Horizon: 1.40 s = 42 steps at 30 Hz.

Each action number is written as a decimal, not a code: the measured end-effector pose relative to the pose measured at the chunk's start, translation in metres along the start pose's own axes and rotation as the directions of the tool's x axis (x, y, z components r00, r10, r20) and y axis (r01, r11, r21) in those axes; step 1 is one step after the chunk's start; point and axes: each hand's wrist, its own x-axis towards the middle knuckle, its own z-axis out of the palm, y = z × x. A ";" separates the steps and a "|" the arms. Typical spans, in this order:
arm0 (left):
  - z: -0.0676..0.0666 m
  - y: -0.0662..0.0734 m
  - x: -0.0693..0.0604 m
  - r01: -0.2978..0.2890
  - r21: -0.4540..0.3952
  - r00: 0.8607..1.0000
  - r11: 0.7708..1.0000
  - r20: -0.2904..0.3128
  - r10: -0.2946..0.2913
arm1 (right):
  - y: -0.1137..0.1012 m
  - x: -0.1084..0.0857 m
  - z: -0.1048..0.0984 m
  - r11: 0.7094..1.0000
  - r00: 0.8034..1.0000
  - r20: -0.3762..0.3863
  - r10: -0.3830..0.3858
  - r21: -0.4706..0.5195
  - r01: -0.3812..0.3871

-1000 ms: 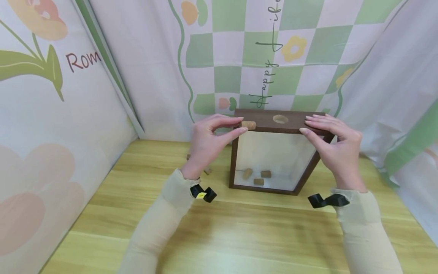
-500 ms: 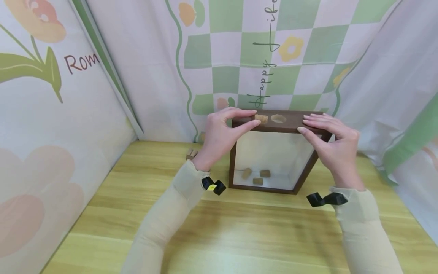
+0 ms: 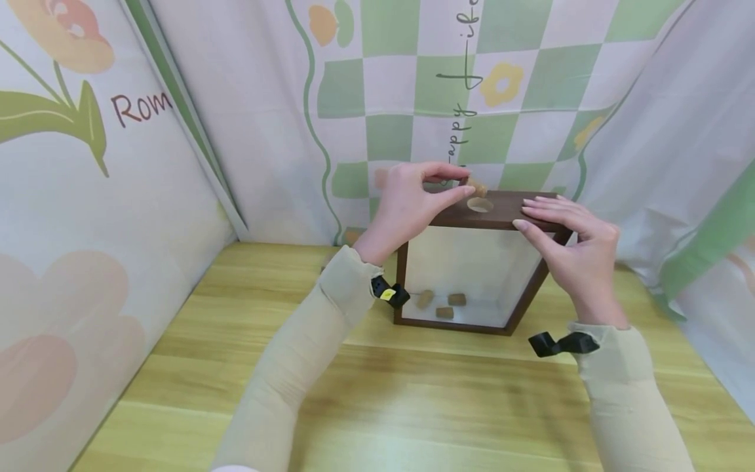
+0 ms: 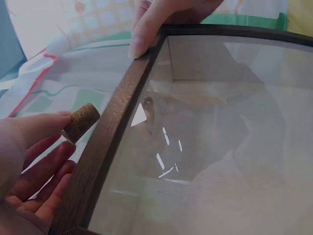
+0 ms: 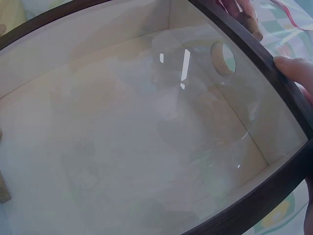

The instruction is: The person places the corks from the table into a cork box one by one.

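Note:
My left hand (image 3: 407, 203) pinches a cork (image 3: 478, 188) between thumb and fingertips, just above the round hole (image 3: 480, 205) in the top of a dark wooden shadow box (image 3: 507, 213). In the left wrist view the held cork (image 4: 82, 122) tilts close to the box's top rail. With its fingers across the top and its thumb at the front edge, my right hand (image 3: 580, 239) holds the box's right upper corner. Through the clear front several corks (image 3: 457, 299) lie on the box's floor. The right wrist view shows the hole (image 5: 223, 59) from inside.
The box stands upright on a wood-grain table (image 3: 413, 400). A patterned curtain (image 3: 392, 85) hangs close behind it, and a printed cloth wall (image 3: 77, 216) rises at the left. Loose corks beside the box are mostly hidden by my left forearm.
My left hand has carried the cork rightward along the box top, then raised it to the hole. My right hand and the corks inside have stayed in place.

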 end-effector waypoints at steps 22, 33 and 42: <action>0.010 -0.005 0.006 -0.003 0.104 0.999 0.995 0.049 -0.002 | 0.000 0.000 0.002 0.999 0.999 -0.034 0.018 0.041 -0.016; -0.002 -0.017 -0.008 -0.112 -0.108 0.977 0.988 -0.192 0.090 | 0.003 0.000 0.002 0.999 0.999 -0.040 0.024 0.044 -0.022; -0.032 -0.040 -0.031 -0.002 -0.102 0.967 0.995 -0.255 -0.024 | -0.001 0.000 0.002 0.999 0.999 -0.035 0.015 0.043 -0.014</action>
